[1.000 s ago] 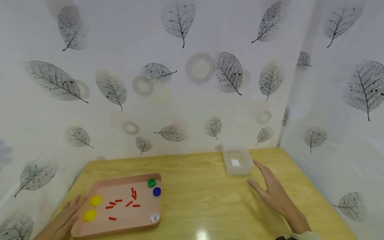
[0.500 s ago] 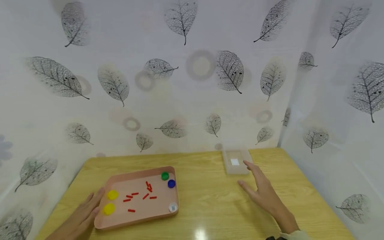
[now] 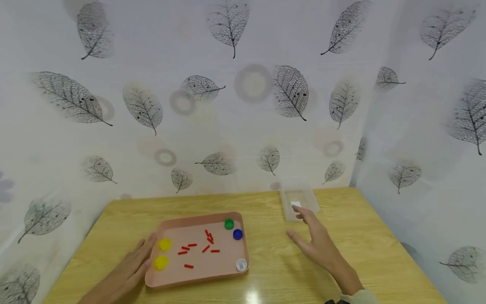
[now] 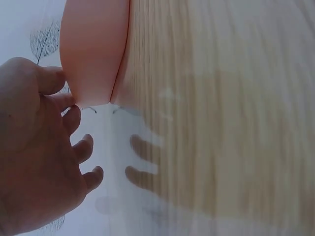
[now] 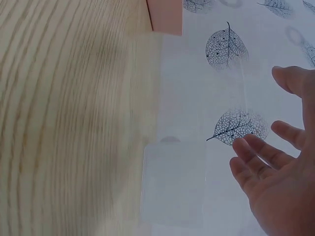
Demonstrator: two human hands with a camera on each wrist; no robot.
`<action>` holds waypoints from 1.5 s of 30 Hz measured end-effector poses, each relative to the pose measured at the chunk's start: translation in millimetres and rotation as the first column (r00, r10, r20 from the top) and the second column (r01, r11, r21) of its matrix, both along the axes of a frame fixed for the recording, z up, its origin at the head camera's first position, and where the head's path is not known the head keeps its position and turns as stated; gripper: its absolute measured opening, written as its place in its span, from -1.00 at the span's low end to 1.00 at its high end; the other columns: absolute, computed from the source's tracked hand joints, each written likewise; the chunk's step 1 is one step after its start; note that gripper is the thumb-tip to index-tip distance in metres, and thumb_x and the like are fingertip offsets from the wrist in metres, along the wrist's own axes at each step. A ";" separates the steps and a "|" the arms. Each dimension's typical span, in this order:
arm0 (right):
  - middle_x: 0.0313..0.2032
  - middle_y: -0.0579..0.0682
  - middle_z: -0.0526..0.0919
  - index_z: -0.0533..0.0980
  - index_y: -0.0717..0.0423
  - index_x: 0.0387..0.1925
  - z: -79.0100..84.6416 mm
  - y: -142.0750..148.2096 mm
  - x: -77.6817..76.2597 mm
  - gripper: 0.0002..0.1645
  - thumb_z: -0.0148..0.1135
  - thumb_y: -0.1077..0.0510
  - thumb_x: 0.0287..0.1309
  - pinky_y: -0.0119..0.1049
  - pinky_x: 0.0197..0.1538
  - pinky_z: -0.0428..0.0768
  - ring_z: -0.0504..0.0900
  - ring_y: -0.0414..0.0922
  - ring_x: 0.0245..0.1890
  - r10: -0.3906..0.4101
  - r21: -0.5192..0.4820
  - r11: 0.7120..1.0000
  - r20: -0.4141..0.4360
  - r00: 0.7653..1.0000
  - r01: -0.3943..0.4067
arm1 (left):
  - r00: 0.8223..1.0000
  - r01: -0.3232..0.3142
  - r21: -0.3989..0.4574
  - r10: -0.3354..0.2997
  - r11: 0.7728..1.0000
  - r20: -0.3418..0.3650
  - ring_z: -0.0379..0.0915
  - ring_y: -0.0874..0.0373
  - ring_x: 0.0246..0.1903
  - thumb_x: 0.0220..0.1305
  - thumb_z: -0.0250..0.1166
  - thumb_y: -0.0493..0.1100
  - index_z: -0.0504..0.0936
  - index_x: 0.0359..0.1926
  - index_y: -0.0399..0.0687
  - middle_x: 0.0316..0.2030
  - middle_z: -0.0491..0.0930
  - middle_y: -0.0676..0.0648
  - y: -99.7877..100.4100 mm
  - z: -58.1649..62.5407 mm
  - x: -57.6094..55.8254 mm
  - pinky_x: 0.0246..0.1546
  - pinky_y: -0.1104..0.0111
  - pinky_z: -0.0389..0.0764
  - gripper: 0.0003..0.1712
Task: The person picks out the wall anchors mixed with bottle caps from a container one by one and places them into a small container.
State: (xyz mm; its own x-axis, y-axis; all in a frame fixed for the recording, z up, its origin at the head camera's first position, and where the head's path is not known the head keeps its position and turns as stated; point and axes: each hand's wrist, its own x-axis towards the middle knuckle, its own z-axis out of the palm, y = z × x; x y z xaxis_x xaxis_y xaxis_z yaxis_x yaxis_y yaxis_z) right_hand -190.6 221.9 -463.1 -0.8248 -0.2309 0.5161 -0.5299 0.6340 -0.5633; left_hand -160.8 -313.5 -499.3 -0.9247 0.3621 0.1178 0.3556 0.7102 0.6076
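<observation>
My left hand [image 3: 129, 270] lies along the left side of a shallow pink tray [image 3: 201, 279], its fingers extended against the outer wall. In the left wrist view, the thumb and forefinger touch the tray wall [image 4: 93, 54], while the other fingers are loosely bent. In the tray lie several short red sticks [image 3: 188, 266], two yellow round lids [image 3: 161, 262], a green cap [image 3: 229, 223], a blue cap [image 3: 237, 234] and a white cap [image 3: 241, 264]. My right hand [image 3: 319, 245] hovers with spread fingers before a clear plastic box [image 3: 311, 202], holding nothing.
The wooden table [image 3: 265, 245] runs back to a leaf-patterned curtain [image 3: 228, 126], which also hangs along the right side. The clear box stands at the table's back edge, right of the tray. A white label [image 3: 295, 204] shows in it.
The tray has slid to the right across the table with its contents, my left hand moving along against its side. My right hand has shifted left, now in front of the clear box.
</observation>
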 end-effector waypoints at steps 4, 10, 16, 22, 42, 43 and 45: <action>0.34 0.00 0.47 0.29 0.02 0.49 -0.6 -9.4 0.8 -0.13 0.47 0.20 0.21 -0.01 0.23 0.55 0.54 -0.02 0.19 0.021 -0.031 0.999 -0.023 1.000 -0.022 | 0.999 0.004 -0.068 -0.007 0.998 -0.036 -0.04 -0.47 0.48 0.64 0.01 -0.04 0.06 0.64 0.04 0.58 0.07 -0.22 17.9 0.5 -3.9 0.19 -0.55 0.04 -0.32; 0.27 -0.04 0.54 0.33 0.01 0.47 -0.2 -26.9 -1.4 -0.17 0.46 0.23 0.21 0.03 0.16 0.60 0.59 0.05 0.12 0.068 -0.088 0.993 -0.057 0.996 -0.073 | 0.994 0.024 -0.149 -0.040 0.989 -0.105 0.01 -0.35 0.50 0.64 -0.01 -0.02 0.08 0.64 0.01 0.59 0.07 -0.10 43.7 1.1 -7.2 0.27 -0.47 0.11 -0.33; 0.24 -0.03 0.56 0.36 0.05 0.44 -2.3 -38.8 -0.1 -0.21 0.44 0.25 0.22 0.04 0.14 0.62 0.61 0.12 0.10 0.100 -0.142 0.984 -0.042 0.994 -0.105 | 0.986 0.044 -0.199 -0.075 0.979 -0.147 0.06 -0.28 0.50 0.63 0.00 -0.04 0.13 0.62 -0.06 0.59 0.09 -0.06 65.8 3.5 -10.7 0.28 -0.41 0.19 -0.35; 0.20 -0.08 0.57 0.37 0.02 0.44 -12.0 -46.7 -0.4 -0.25 0.42 0.21 0.27 0.02 0.11 0.65 0.61 0.04 0.09 0.118 -0.163 0.979 -0.014 0.993 -0.119 | 0.988 0.092 -0.212 -0.115 0.973 -0.100 -0.01 -0.21 0.53 0.65 -0.05 -0.01 0.06 0.63 -0.05 0.60 0.02 -0.04 87.6 4.6 -13.8 0.36 -0.36 0.12 -0.33; 0.08 -0.12 0.60 0.47 0.02 0.34 -31.7 -61.2 -0.1 -0.36 0.44 0.15 0.27 0.08 0.08 0.66 0.64 0.05 0.05 0.106 -0.248 0.966 0.107 0.989 -0.077 | 0.994 0.102 -0.160 -0.105 0.982 -0.016 -0.08 -0.22 0.55 0.68 -0.15 0.01 -0.03 0.64 -0.06 0.62 -0.09 -0.02 127.1 5.4 -21.5 0.36 -0.42 -0.03 -0.33; 0.09 -0.10 0.60 0.46 0.05 0.34 -32.5 -61.7 -0.1 -0.37 0.43 0.15 0.27 0.08 0.08 0.66 0.63 0.03 0.05 0.109 -0.247 0.966 0.108 0.988 -0.079 | 0.995 0.095 -0.162 -0.100 0.982 -0.023 -0.06 -0.22 0.55 0.68 -0.14 0.01 -0.02 0.64 -0.06 0.62 -0.08 -0.03 127.1 6.1 -20.6 0.36 -0.42 -0.02 -0.33; 0.12 -0.04 0.60 0.46 0.13 0.34 -34.2 -62.9 -0.1 -0.37 0.42 0.14 0.29 0.09 0.08 0.65 0.63 0.02 0.06 0.119 -0.250 0.964 0.110 0.987 -0.088 | 0.994 0.086 -0.168 -0.095 0.982 -0.046 -0.02 -0.23 0.53 0.67 -0.11 0.01 0.02 0.64 -0.08 0.61 -0.04 -0.05 126.5 7.2 -18.8 0.35 -0.42 0.01 -0.33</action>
